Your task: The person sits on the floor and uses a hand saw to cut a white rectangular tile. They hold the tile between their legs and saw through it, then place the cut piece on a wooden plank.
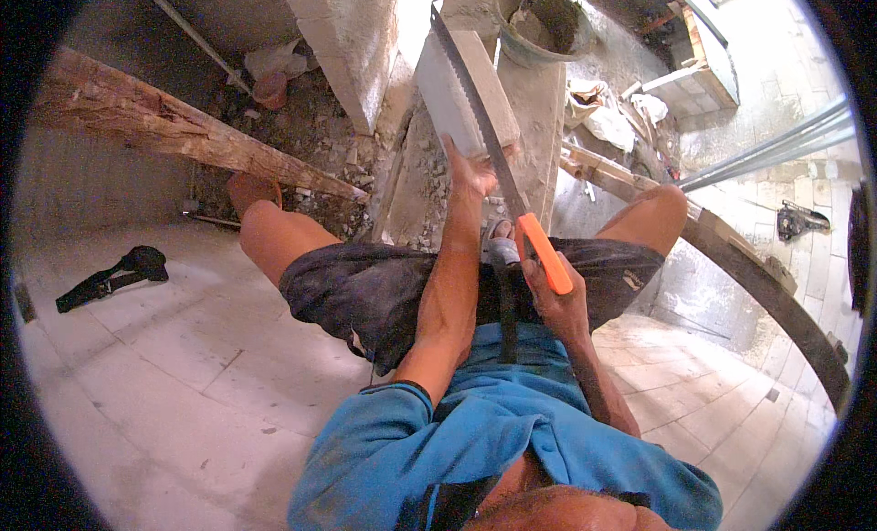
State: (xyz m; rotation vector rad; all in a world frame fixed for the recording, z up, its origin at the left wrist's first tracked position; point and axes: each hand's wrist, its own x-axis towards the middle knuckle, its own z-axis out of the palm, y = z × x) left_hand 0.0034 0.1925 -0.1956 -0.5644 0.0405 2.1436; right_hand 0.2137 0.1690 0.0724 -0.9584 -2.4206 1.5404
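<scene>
A hand saw [505, 175] with a long toothed blade and an orange handle is in my right hand [559, 301], its fingers closed round the grip. The blade points away from me and lies along the upper side of a pale grey building block [452, 111]. My left hand [471, 173] grips the near end of that block, thumb on the left and fingers toward the right, close beside the blade. Beneath the block is a dusty board [534, 120] running away between my knees. Whether the teeth have cut into the block, I cannot tell.
A bucket [521, 52] with an orange-handled tool stands at the far end. Rubble [333, 170] lies left of the board. A rough timber beam [164, 115] slants in from the left. Long metal bars [776, 147] and a bent wooden piece [749, 257] are at right.
</scene>
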